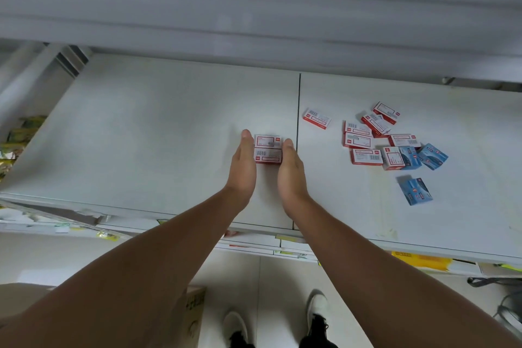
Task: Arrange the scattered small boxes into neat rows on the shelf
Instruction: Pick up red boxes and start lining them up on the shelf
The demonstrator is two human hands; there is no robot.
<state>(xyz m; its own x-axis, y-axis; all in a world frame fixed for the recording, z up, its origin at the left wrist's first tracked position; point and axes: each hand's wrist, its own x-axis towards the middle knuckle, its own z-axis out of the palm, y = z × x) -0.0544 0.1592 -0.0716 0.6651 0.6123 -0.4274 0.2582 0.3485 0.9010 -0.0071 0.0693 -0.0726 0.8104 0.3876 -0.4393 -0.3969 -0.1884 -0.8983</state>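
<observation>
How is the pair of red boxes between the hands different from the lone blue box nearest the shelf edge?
The pair of red boxes is red and white, squared up, left of the shelf seam; the lone blue box is blue, skewed, right of it. Straight-fingered hands flank the pair; nothing touches the blue box. Both lie flat.

Pale tiled floor below, a cardboard carton at left, diffuse even light.

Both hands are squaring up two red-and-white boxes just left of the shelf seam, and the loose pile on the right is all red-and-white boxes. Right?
Not quite: the loose pile also holds blue boxes. The head view shows both hands, left hand and right hand, flanking the two red-and-white boxes left of the seam.
</observation>
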